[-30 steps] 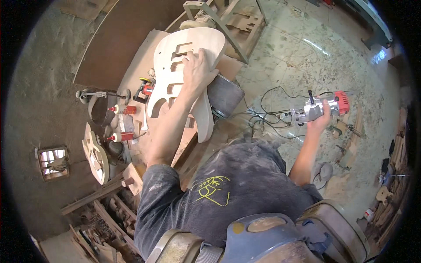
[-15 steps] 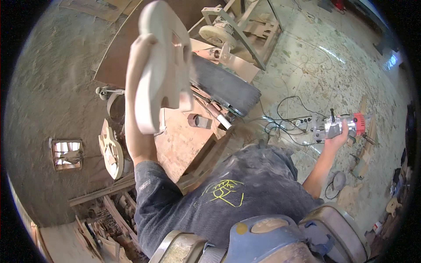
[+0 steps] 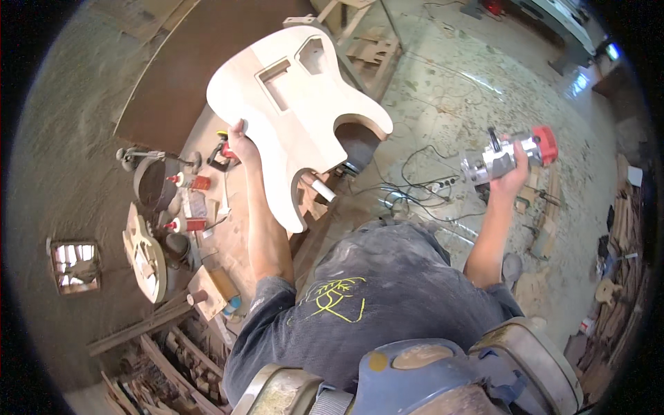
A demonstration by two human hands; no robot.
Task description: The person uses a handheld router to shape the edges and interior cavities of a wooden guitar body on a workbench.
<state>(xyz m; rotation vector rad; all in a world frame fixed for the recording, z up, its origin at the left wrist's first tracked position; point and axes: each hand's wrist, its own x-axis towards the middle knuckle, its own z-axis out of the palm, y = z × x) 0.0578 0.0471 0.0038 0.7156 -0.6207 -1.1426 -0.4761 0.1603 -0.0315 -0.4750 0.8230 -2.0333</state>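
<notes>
A pale, unpainted electric guitar body (image 3: 308, 121) is raised over the bench with its broad, cavity-cut face showing. My left hand (image 3: 243, 144) grips its left edge; the thumb lies at the edge and the other fingers are hidden beneath. Out to the right, my right hand (image 3: 510, 178) is wrapped round a handheld trim router (image 3: 503, 162) with a silver body and a red end cap. The router is held sideways, well apart from the guitar body, and its cord hangs toward the floor.
Two glue bottles with red labels (image 3: 192, 181) and a red-and-black power tool (image 3: 223, 153) lie on the workbench (image 3: 232, 238). Another guitar body (image 3: 145, 256) leans at the left. Cords and a power strip (image 3: 443, 185) lie on the dusty floor; scrap wood (image 3: 183, 370) is piled lower left.
My left hand has turned the guitar body from nearly edge-on to face-on and brought it rightward. The router in my right hand is higher and further left. The view has shifted, showing more bench.
</notes>
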